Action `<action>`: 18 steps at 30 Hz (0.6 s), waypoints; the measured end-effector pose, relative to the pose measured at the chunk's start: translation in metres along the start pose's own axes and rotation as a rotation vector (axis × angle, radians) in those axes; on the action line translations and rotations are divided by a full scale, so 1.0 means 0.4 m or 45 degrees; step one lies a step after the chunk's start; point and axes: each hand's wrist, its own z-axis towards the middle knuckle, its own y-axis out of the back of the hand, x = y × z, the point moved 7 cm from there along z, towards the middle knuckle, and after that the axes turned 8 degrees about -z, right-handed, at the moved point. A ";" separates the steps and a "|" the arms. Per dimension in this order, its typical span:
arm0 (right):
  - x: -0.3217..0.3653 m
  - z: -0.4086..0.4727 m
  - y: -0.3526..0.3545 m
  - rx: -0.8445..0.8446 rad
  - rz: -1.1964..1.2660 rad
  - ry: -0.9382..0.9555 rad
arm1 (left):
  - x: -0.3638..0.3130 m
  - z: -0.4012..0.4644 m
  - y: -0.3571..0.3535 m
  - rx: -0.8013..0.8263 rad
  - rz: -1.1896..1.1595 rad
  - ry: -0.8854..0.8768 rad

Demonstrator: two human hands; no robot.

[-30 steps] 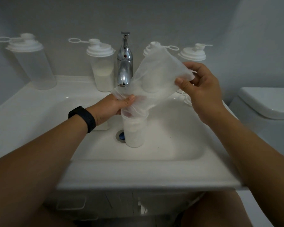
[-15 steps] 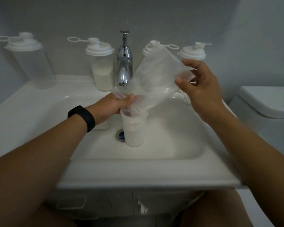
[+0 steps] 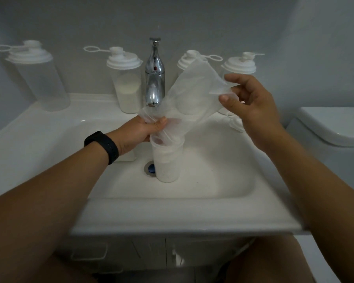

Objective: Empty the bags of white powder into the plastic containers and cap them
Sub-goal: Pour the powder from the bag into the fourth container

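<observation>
Head view looks down on a white sink [image 3: 202, 203] where an uncapped plastic container [image 3: 167, 160] stands in the basin beside the drain [image 3: 150, 168], already holding white powder. A thin bag [image 3: 192, 94] is tipped over it, mouth down in the container's rim, and looks nearly empty. Along the back of the worktop stand four capped containers: one at far left [image 3: 40, 78] that seems to hold nothing, one left of the tap [image 3: 154, 72] part full of powder [image 3: 128, 86], and two on the right [image 3: 238, 66], partly hidden by the bag. A loose cap [image 3: 236, 123] lies near the right hand, I think. By my reckoning this pour is almost over; capping this container is left, and perhaps filling the far-left one.

Left hand [image 3: 140, 131], a black band [image 3: 103, 147] on its wrist, grips the bag's gathered mouth against the container's rim. Right hand [image 3: 251, 107] is raised, pinching the bag's upper end between thumb and fingers so that it slopes downward to the left.
</observation>
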 end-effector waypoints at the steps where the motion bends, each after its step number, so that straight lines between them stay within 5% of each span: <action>1: 0.000 0.001 0.002 0.004 0.029 0.004 | 0.001 -0.001 0.001 0.008 0.003 0.002; 18: 0.000 -0.001 0.032 -0.254 -0.023 -0.027 | -0.008 -0.007 -0.009 0.007 0.042 -0.001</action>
